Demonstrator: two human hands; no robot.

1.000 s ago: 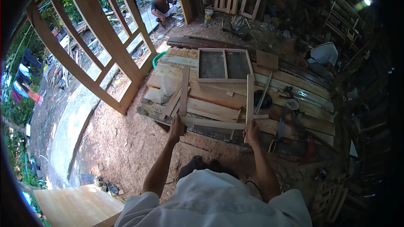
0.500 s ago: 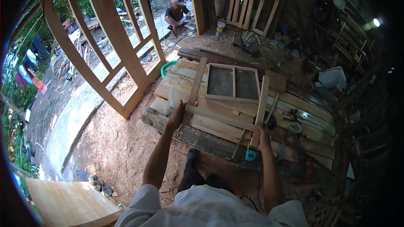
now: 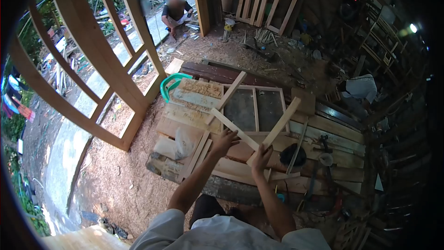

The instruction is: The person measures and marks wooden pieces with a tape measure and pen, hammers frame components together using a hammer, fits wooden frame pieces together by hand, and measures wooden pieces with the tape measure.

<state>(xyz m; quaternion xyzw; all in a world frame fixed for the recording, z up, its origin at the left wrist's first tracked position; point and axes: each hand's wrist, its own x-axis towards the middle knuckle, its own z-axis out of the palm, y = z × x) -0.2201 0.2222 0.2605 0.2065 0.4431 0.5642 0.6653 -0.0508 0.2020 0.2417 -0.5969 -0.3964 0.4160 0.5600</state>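
In the head view a wooden frame is held tilted above the workbench [image 3: 226, 169]. Its crosspiece [image 3: 233, 127] runs between a left upright [image 3: 233, 91] and a right upright [image 3: 283, 122]. My right hand [image 3: 262, 158] is closed round the corner where the crosspiece meets the right upright. Beside the crosspiece, my left hand [image 3: 225, 142] has its fingers stretched out; whether they touch the wood is unclear. Behind lies a rectangular frame with a middle bar [image 3: 255, 111], partly covered by the held piece.
Boards, a clear plastic bag [image 3: 185, 142], a dark round container [image 3: 292, 155] and a hammer [image 3: 324, 142] lie on the bench. A green plastic chair [image 3: 165, 88] stands at its left end. A tall wooden frame [image 3: 99, 51] rises at left. Two people crouch farther off, one [image 3: 175, 13] outside, another [image 3: 360, 88] at right.
The held frame has turned and moved away from me, its left end swinging farther out. My left hand has left the left corner and moved right along the crosspiece. My right hand keeps its hold.
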